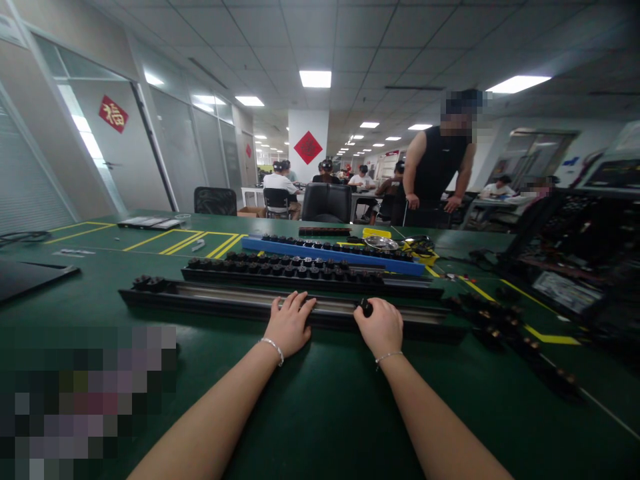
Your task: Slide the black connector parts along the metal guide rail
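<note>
A long black channel rail (210, 300) lies crosswise on the green table, with a few small black round parts (149, 283) seated at its left end. My left hand (291, 325) rests on the rail near its middle, fingers spread, holding nothing. Farther right, my right hand (383, 327) pinches a small black round part (367, 307) over the rail's channel; its exact kind is not clear. Behind stands a second black rail (400, 287) carrying rows of similar black parts (290, 269). A blue rail (320, 255) holding more of them lies farther back.
Loose black parts with brass-coloured bits (520, 340) lie in a cluster at the right. Beyond them stands an open dark equipment case (565, 247). A yellow tray (377, 233) and cables sit at the back. A person in a black sleeveless top (440, 163) stands across the table.
</note>
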`<state>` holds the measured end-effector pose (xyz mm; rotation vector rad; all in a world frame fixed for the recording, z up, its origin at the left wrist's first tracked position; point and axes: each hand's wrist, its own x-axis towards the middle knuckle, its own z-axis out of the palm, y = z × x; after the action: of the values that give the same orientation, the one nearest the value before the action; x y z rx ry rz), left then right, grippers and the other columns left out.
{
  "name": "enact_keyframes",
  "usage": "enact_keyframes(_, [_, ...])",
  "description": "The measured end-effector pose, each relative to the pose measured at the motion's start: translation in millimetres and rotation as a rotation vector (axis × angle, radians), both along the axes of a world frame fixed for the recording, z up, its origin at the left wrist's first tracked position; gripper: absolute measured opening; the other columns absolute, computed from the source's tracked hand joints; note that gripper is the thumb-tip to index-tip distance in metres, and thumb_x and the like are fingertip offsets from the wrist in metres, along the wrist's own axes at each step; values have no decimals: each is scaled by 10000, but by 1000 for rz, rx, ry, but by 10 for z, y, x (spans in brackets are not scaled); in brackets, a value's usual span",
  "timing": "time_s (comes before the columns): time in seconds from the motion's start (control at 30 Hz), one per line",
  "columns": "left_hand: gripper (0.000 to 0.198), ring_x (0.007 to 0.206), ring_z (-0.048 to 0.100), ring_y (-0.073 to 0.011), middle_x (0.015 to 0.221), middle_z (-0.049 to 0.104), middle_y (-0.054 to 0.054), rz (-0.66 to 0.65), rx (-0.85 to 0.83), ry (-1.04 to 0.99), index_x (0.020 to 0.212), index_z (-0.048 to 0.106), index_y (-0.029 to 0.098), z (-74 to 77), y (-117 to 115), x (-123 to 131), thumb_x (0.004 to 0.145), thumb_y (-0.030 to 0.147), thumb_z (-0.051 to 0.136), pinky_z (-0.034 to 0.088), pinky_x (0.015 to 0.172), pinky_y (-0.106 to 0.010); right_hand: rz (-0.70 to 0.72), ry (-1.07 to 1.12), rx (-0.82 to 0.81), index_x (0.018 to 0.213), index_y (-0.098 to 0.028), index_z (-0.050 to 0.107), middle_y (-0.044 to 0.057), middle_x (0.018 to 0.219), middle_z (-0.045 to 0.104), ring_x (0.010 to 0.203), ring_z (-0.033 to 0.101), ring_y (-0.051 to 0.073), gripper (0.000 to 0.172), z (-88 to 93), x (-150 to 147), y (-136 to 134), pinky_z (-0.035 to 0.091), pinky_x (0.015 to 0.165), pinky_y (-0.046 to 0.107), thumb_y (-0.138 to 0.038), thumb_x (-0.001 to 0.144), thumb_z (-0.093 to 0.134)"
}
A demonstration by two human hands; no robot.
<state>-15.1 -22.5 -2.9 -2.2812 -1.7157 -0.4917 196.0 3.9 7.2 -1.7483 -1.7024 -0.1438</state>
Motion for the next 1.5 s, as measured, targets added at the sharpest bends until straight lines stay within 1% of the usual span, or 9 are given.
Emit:
enact_keyframes(0.37, [571,1290,310,-269,1401,391,-47,7,-8,12,1304,397,297,22,-12,7,748,312,527,223,1030,-504,-36,-16,-30,844,-174,621,73,888,635,895,530,206,254,17,111,14,333,820,320,-345,738,465])
enact_keyframes(0.7, [561,1288,309,-264,1399,395,-47,-4,9,9,1300,400,292,9,-11,0,751,305,516,222,1025,-508,-69,-31,-6,811,-167,626,80,849,638,869,532,209,247,8,145,24,342,781,311,-342,726,473])
enact_keyframes(0.87, [564,1292,305,-267,1402,392,-48,-6,0,13,1300,403,288,13,-8,-1,749,309,518,228,1023,-508,-73,-22,-19,822,-166,623,80,862,635,874,531,208,251,21,170,23,347,782,311,-340,726,470])
enact_keyframes(1.17, [570,1290,307,-268,1396,396,-46,6,-6,13,1303,398,296,15,-9,0,747,306,525,224,1029,-505,-64,-20,-56,833,-165,617,81,866,624,870,527,207,248,40,192,21,359,743,306,-339,732,471])
enact_keyframes(1.5, [567,1292,308,-262,1399,396,-44,3,-2,12,1298,403,298,16,-13,4,744,296,526,221,1031,-502,-55,-12,10,822,-143,608,105,858,610,861,502,220,238,-22,257,67,376,771,312,-313,730,468])
